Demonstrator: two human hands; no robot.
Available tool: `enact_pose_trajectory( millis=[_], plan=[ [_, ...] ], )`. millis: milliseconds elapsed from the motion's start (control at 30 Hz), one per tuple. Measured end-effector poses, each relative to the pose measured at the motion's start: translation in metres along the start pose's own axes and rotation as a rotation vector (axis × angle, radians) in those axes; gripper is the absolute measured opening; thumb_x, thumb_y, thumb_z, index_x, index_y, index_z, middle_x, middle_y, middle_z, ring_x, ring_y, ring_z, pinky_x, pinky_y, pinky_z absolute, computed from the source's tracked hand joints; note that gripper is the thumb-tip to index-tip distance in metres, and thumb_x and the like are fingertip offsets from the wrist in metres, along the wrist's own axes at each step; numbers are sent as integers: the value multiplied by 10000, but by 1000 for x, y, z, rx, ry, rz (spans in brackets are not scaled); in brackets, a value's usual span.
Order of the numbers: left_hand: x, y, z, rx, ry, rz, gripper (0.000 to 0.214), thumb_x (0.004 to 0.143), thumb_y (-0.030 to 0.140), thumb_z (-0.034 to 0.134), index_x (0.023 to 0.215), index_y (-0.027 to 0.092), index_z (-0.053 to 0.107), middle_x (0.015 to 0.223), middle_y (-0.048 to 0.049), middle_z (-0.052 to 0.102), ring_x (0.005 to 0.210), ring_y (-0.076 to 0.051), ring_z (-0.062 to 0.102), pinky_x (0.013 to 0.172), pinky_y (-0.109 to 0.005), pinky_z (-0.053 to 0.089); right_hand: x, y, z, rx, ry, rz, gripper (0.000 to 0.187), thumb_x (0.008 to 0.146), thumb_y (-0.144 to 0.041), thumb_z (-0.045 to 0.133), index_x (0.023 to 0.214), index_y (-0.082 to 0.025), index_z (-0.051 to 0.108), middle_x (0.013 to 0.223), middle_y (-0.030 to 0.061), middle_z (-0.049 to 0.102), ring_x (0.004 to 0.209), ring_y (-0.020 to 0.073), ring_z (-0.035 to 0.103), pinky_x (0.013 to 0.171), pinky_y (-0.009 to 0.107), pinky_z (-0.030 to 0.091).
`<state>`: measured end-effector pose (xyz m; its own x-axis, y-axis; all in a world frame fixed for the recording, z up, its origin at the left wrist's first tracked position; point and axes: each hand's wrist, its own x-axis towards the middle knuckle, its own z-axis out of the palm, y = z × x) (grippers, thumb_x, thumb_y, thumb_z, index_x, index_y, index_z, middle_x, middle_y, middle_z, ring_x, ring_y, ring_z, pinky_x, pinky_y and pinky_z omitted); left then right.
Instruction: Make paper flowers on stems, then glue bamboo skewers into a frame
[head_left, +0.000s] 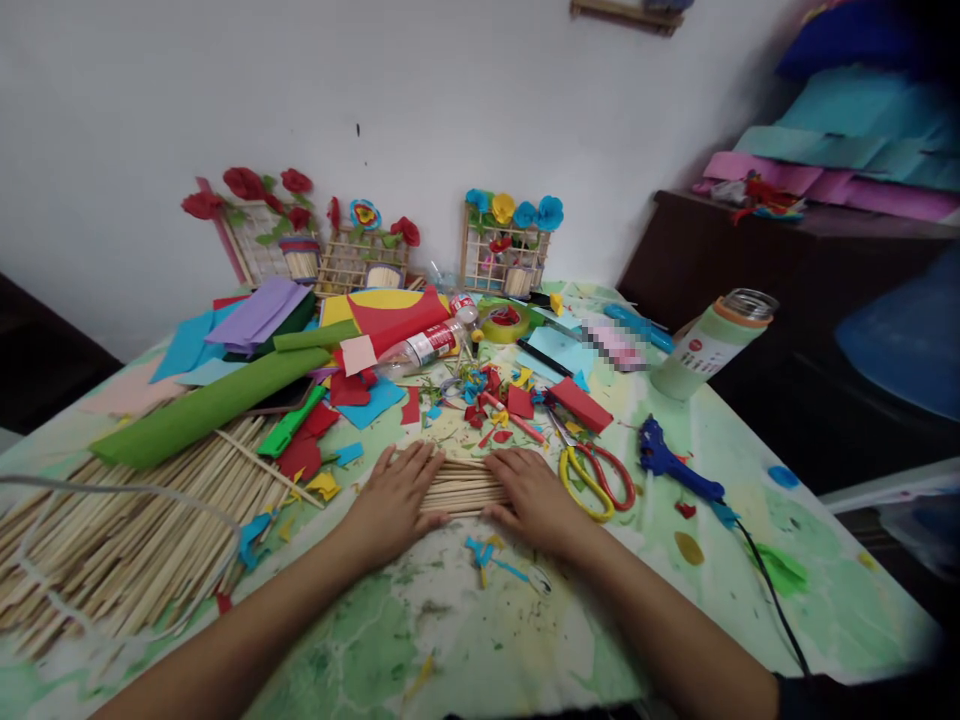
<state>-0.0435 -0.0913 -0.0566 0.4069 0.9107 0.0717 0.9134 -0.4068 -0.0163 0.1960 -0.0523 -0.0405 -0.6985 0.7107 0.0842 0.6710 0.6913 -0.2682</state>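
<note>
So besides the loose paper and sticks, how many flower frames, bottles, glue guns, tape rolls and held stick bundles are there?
Lattice flower frames: 3
Clear plastic bottle: 1
Green flask: 1
Blue glue gun: 1
Roll of tape: 1
Bundle of wooden sticks under the left hand and right hand: 1
Total: 8

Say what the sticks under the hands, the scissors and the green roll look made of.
Sticks, under the fingers of left hand and right hand: likely bamboo or wood; pale tan, matte, thin, straight. Scissors: yellow and red handles look like glossy plastic; grey blades probably metal. Green roll: crepe-like paper, matte, faintly wrinkled.
</note>
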Motion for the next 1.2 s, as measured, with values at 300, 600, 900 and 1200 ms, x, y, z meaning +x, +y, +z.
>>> enact_pose_trajectory(
  millis=[300, 600, 900, 1200],
  plan=[
    [1, 2, 6, 24, -24, 41, 834, 809, 677, 277, 1399, 89, 326, 1472, -182, 276, 1366, -292, 227, 1089, -454, 149, -6, -1, 9, -77, -102, -70, 856, 824, -669, 345, 1447, -105, 181, 1500, 153, 200, 1383, 270, 161, 1101, 491, 93],
    [-31, 17, 16, 54, 60, 69, 793, 814, 647, 313, 1415, 131, 305, 1471, -177, 285, 1375, -309, 192, 1094, -481, 77, -31, -17, 7, -37, -106, -73, 855, 796, -688, 375, 1448, -160, 207, 1508, 120, 188, 1397, 259, 109, 1120, 466, 55],
    [4, 2, 11, 2, 10, -32, 872, 781, 705, 286, 1406, 97, 317, 1467, -209, 276, 1358, -336, 218, 1074, -523, 117, 15, 0, 3, -57, -112, -23, 885, 779, -731, 335, 1437, -146, 238, 1503, 135, 201, 1393, 268, 123, 1111, 477, 41],
    [-25, 17, 18, 16, 49, 23, 860, 779, 684, 333, 1410, 101, 311, 1475, -185, 275, 1370, -332, 189, 1097, -488, 85, -8, -3, 4, -19, -130, -88, 857, 785, -720, 339, 1441, -178, 233, 1507, 102, 205, 1393, 251, 127, 1117, 460, 47]
  ],
)
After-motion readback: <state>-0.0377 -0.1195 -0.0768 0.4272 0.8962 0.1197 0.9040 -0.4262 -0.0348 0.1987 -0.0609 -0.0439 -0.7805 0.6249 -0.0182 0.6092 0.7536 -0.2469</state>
